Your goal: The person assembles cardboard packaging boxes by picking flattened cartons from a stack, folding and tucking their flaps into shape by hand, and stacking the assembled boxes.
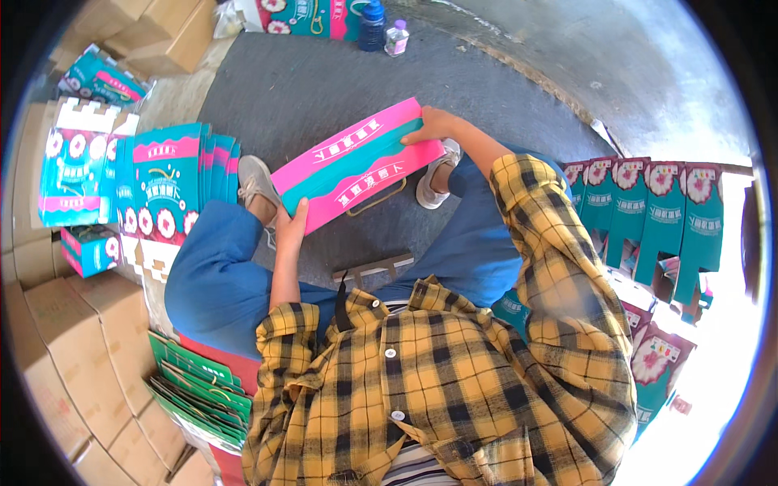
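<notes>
A long pink and teal cardboard gift box (348,162) is held out in front of me, tilted with its right end farther away. My left hand (292,227) grips its near left corner, thumb on the upper face. Around the far right end, my right hand (432,128) is closed, with its thumb on the teal band. A yellow cord loop (378,199) shows just below the box's near edge; I cannot tell whether it is attached. The fingers beneath the box are hidden.
Flattened teal cartons (166,182) stand at my left, near stacked brown boxes (73,340). Green folded bags (203,385) lie by my left hip. Several teal boxes (668,215) line the right side. A blue bottle (372,26) and a small clear bottle (396,39) stand ahead.
</notes>
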Motion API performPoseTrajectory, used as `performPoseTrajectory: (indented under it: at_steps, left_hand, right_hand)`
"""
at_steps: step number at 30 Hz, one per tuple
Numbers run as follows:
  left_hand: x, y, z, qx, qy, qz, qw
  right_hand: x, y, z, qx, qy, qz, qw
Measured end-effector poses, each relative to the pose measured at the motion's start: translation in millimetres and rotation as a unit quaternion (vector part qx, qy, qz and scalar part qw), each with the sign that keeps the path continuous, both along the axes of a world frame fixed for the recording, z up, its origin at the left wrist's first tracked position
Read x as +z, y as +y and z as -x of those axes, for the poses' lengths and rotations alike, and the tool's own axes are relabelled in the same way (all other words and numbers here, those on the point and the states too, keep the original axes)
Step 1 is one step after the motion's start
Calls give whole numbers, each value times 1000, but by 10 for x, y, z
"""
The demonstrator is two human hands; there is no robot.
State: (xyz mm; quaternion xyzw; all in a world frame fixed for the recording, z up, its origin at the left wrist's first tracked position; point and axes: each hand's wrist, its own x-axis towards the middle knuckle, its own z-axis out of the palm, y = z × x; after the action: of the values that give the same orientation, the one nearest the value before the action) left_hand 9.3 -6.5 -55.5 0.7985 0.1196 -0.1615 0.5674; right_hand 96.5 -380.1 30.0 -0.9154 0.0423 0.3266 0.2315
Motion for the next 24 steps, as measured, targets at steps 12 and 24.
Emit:
performPoseTrajectory:
  at_steps: [12,24]
  left_hand:
    - [417,-416,-504,-32,-135,32,990]
    - [717,-2320,-572,-280,-219,-45,933]
  right_hand:
    - [658,-537,-327,34,-130,79,988]
    - [-221,-1928,2063,-389,-355,-39,849]
